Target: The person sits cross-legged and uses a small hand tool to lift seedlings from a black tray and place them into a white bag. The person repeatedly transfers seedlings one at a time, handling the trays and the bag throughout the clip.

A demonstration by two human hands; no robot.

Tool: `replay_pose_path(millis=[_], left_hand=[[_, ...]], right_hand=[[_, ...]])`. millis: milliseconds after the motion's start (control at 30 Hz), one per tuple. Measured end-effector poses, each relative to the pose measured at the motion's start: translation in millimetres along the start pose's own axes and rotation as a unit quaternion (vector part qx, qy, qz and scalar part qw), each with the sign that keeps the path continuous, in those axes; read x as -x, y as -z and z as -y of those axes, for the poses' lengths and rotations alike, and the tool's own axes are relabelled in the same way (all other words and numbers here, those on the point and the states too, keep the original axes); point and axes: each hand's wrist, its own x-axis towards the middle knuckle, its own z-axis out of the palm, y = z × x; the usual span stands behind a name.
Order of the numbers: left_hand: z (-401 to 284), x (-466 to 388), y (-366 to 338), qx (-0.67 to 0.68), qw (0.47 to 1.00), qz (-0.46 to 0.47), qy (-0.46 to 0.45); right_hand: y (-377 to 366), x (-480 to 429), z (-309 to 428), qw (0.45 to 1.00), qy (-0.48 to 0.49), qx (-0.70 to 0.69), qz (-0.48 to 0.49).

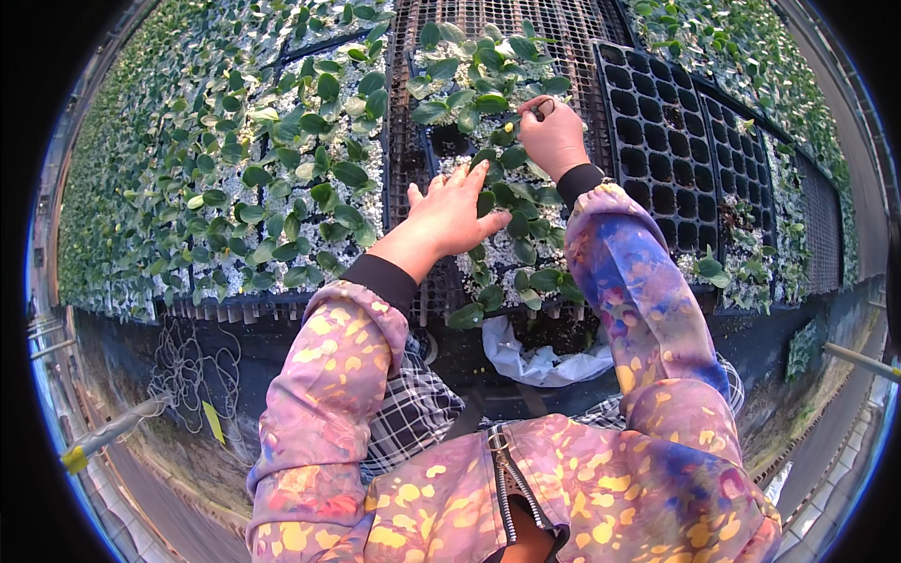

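In front of me, a black plastic cell tray of seedlings point(507, 253) holds green seedlings and white granules. My left hand point(454, 214), palm down with fingers spread, rests over the tray's left part, its fingertips by the leaves and granules. Just beyond those fingers an unfilled dark cell point(450, 141) shows. My right hand point(556, 137) is at the tray's upper right edge, thumb and index finger pinched together among leaves. A small dark curved thing point(542, 107) shows at these fingers; what it is cannot be told. A yellow bit point(509, 127) lies beside them.
Dense seedling trays point(281, 162) fill the left, and more stand at the far right. Black cell trays point(658, 141) with mostly empty cells lie right of my right hand. Below the bench edge are a white plastic bag point(542, 366) with dark material and tangled string point(186, 366).
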Motion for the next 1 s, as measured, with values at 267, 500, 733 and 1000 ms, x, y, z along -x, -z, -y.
replay_pose_path(millis=[267, 500, 733, 1000], left_hand=[[-4.0, 3.3, 4.3, 0.023, 1.000, 0.006, 0.016], [24.5, -0.3, 10.0, 0.087, 0.986, -0.133, -0.045], [4.3, 12.3, 32.3, 0.101, 0.978, -0.179, -0.037], [-98.3, 87.2, -27.6, 0.156, 0.918, 0.015, -0.364]], right_hand=[[24.4, 0.0, -41.3, 0.867, -0.273, -0.416, 0.037], [111.2, 37.5, -38.1, 0.821, -0.217, -0.504, 0.158], [196.0, 215.7, -10.3, 0.956, -0.110, -0.204, 0.182], [190.7, 257.9, -5.5, 0.972, 0.156, -0.024, 0.175]])
